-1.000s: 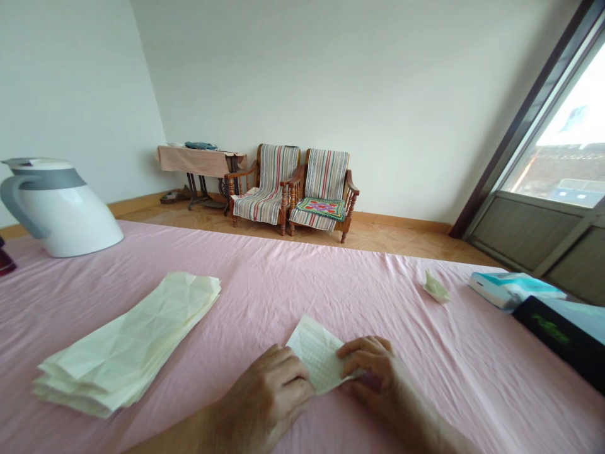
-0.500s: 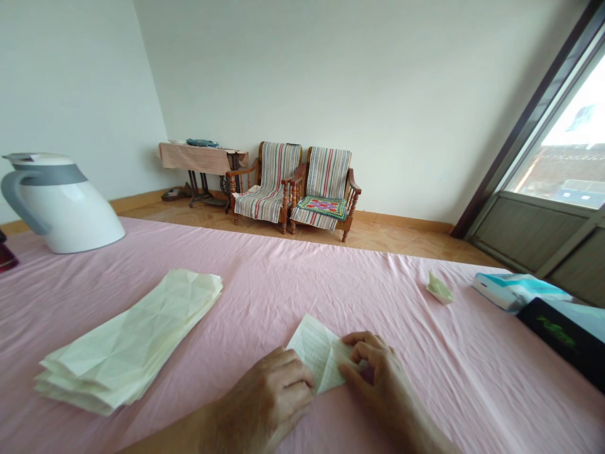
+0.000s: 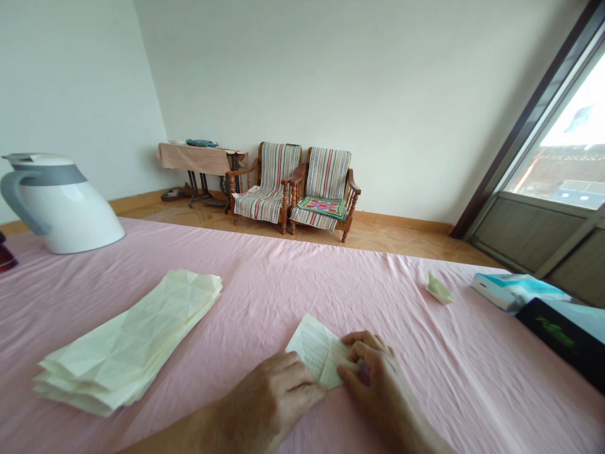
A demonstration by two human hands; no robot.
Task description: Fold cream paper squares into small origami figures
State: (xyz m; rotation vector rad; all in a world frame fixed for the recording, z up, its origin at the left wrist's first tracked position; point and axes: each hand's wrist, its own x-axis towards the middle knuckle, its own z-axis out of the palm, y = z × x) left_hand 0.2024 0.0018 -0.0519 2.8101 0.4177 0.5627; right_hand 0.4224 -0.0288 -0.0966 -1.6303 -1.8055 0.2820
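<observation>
Everything here hangs on a small gridded paper (image 3: 309, 343) that lies on the pink cloth (image 3: 255, 277) between the two hands, both of which meet it. From the grip of the left hand (image 3: 283, 394) the visible part spreads ahead and to the right; from the grip of the right hand (image 3: 371, 359) it reaches away to the left, with one bare corner pointing forward and slightly left. What shows of it runs aslant, from that far-left corner back toward the right fingers, though the hands cover enough of the edges that its full outline and true long axis cannot be told. The right grip is narrow, thumb and bent fingers closed on the paper's right side; the left is curled low at the near-left edge, and since its fingertips are hidden I cannot tell whether it pinches the paper or only presses it. Neither hand is clearly nearer, as each touches its own side. A faint crease crosses the sheet close to the right grip. Well left of the left grip lies a stack of creased paper (image 3: 132, 340), slanting forward to the right; ahead and to the right of the right grip sits a small folded paper piece (image 3: 439, 290), well apart.
</observation>
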